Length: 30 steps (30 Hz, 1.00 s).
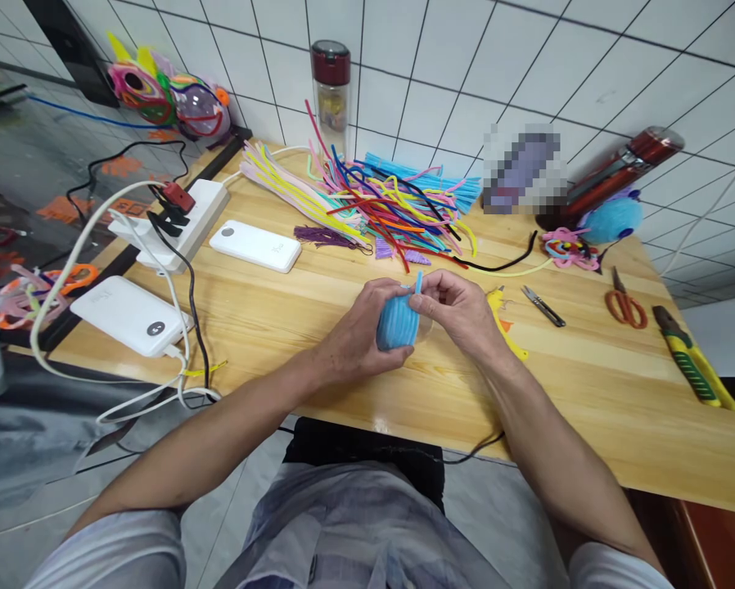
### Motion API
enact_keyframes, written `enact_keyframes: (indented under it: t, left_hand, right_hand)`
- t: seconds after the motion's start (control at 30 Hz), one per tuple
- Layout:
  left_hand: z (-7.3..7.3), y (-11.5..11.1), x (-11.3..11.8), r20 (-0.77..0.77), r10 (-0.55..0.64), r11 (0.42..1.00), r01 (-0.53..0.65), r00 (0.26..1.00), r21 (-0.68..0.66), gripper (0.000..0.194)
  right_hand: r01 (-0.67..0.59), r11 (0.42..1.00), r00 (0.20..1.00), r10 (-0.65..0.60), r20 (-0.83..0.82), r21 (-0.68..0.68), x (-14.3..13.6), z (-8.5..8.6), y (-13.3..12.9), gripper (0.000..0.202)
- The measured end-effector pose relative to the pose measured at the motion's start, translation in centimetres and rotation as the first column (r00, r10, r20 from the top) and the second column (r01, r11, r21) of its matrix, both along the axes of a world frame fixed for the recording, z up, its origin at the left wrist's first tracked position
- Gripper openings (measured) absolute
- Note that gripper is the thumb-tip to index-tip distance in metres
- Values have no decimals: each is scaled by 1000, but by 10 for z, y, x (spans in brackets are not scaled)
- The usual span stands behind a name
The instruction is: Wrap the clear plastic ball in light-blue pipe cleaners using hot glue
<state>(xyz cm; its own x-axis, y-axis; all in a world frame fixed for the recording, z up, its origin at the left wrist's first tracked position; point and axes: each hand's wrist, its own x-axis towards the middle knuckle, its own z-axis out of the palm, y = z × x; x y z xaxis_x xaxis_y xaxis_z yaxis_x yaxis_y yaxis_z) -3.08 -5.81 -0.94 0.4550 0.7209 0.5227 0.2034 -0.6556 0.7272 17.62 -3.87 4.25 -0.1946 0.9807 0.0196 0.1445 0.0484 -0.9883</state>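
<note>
A ball wrapped in light blue pipe cleaner [397,324] is held above the wooden table, near its front edge. My left hand [367,327] wraps round its left side, thumb beneath and fingers over the top. At the upper right of the ball, my right hand [453,307] pinches a short blue pipe cleaner end [419,282] that sticks up between thumb and fingers. A clear rounded surface shows just right of the blue wrapping, partly hidden by my right hand.
Colourful pipe cleaners [392,200] lie behind my hands. Power banks [255,245] and a power strip [199,217] with cables are left. Rightward are a yellow piece [500,319], snips [543,306], scissors [625,303], pliers [690,360] and a blue fuzzy ball [614,219].
</note>
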Motion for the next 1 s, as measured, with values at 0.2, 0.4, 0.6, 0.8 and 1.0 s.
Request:
enact_keyframes:
  t: [0.2, 0.4, 0.6, 0.8, 1.0]
  left_hand:
    - [0, -1, 1, 22, 31, 993, -28, 999, -111, 65]
    - [-2, -2, 2, 32, 41, 993, -37, 999, -109, 62]
    - [-4, -2, 3, 49, 30, 999, -29, 998, -19, 68]
    - [-1, 0, 3, 4, 31, 1000, -31, 1000, -7, 77]
    - [3, -1, 3, -13, 27, 999, -28, 1000, -45, 72]
  right_hand:
    - [-5, 1000, 1000, 5, 16, -5, -1, 2, -2, 50]
    - [-6, 1000, 1000, 6, 11, -22, -2, 1, -2, 50]
    - [-30, 998, 999, 29, -16, -55, -1, 3, -2, 52]
    - [-7, 998, 1000, 6, -23, -57, 0, 4, -1, 50]
    - [-17, 998, 1000, 16, -27, -55, 0, 1, 0, 53]
